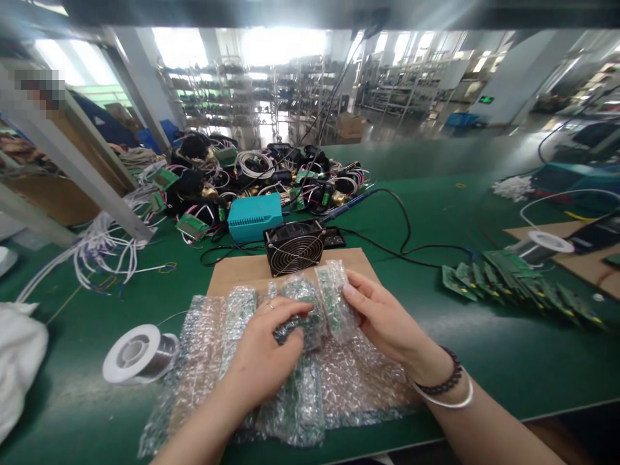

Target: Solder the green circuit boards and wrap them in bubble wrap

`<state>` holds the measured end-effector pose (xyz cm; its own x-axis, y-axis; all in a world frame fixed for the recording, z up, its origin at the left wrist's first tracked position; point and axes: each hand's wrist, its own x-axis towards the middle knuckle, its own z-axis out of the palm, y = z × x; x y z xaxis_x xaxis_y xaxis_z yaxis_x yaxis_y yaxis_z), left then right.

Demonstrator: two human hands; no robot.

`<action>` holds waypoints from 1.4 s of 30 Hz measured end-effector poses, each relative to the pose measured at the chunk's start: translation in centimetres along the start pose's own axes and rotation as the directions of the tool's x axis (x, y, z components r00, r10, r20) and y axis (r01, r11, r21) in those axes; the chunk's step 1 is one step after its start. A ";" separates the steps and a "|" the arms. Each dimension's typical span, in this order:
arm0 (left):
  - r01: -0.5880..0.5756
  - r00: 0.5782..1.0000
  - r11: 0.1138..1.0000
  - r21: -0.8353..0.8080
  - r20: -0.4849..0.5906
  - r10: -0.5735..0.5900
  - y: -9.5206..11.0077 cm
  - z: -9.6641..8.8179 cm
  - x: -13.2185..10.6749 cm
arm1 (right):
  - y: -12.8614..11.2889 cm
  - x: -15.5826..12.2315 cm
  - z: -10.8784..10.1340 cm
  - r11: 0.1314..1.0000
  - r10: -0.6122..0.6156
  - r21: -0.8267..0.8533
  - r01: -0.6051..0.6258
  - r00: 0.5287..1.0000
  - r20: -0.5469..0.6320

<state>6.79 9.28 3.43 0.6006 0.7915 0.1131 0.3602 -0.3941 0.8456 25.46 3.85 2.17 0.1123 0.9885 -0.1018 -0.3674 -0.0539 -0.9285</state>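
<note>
My right hand (382, 316) pinches a circuit board in bubble wrap (334, 300) along its right edge, thumb on top. The wrapped board is tilted up above a flat sheet of bubble wrap (361, 381). My left hand (268, 349) hovers over or rests on other bubble-wrapped boards (295, 400), its thumb and forefinger apart and curved; whether it touches them I cannot tell. Another wrapped piece (239, 310) lies left of that hand. Beneath the wrap is a cardboard sheet (365, 258). My left hand and forearm hide part of the wrapped boards.
A black fan (295, 248) stands just beyond the wrap, in front of a teal box (254, 216). Solder spools (130, 355) sit left and right (549, 242). Bare circuit boards (518, 284) lie in a row at right. Wired assemblies (194, 174) are heaped behind.
</note>
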 end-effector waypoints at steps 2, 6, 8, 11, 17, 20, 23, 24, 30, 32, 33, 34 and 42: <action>-0.021 0.998 1.000 0.008 -0.066 0.022 0.3 -0.2 -0.2 | 0.3 -0.2 0.6 0.999 -0.032 -0.028 0.033 0.999 0.023; -0.058 0.997 0.998 -0.023 -0.044 0.057 0.9 -0.2 -0.5 | 1.1 -0.9 1.6 0.983 -0.132 -0.128 0.131 0.991 -0.004; -0.027 0.999 0.999 -0.027 -0.046 0.026 1.0 0.0 -0.6 | 1.4 -1.2 1.9 0.976 -0.167 -0.150 0.159 0.985 -0.042; 0.019 0.999 0.999 -0.038 -0.045 -0.020 1.1 0.1 -0.6 | 1.7 -1.5 2.0 0.968 -0.202 -0.168 0.186 0.976 -0.082; 0.021 0.999 0.997 -0.072 0.051 -0.017 1.1 0.0 -0.1 | 1.7 -1.5 2.0 0.972 -0.149 -0.202 0.123 0.982 -0.116; 0.009 0.998 0.999 -0.035 0.054 -0.007 0.9 0.1 0.0 | 2.0 -1.5 2.0 0.965 -0.153 -0.230 0.123 0.982 -0.115; -0.001 1.000 0.999 -0.037 -0.007 0.001 0.8 0.3 -0.1 | 2.6 -1.8 1.9 0.899 -0.326 -0.363 0.247 0.929 -0.175; 0.002 0.999 0.999 -0.048 -0.047 -0.004 0.8 0.4 -0.1 | 2.7 -1.9 1.8 0.835 -0.428 -0.452 0.313 0.886 -0.177; 0.022 0.988 0.997 -0.074 -0.148 -0.033 0.8 0.7 -0.5 | 2.6 -2.6 1.5 0.419 -0.534 -0.792 0.445 0.826 0.182; 0.029 0.990 0.997 -0.070 -0.135 -0.038 0.7 0.7 -0.6 | 2.5 -2.7 1.6 0.433 -0.503 -0.784 0.444 0.841 0.199; 0.021 0.992 0.998 -0.064 -0.124 -0.029 0.7 0.7 -0.6 | 2.5 -2.7 1.6 0.449 -0.502 -0.773 0.448 0.842 0.196; 0.010 0.994 0.998 -0.058 -0.108 -0.016 0.6 0.7 -0.6 | 2.5 -2.7 1.7 0.468 -0.504 -0.758 0.454 0.842 0.192; -0.013 1.000 1.000 -0.028 0.022 0.014 -0.2 1.2 -1.1 | 2.8 -3.0 1.4 0.592 -0.477 -0.666 0.454 0.863 0.164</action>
<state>6.96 7.95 2.47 0.6214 0.7752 0.1132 0.3321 -0.3915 0.8582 22.82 0.92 0.38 0.1209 0.9022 0.4139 0.4481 0.3225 -0.8338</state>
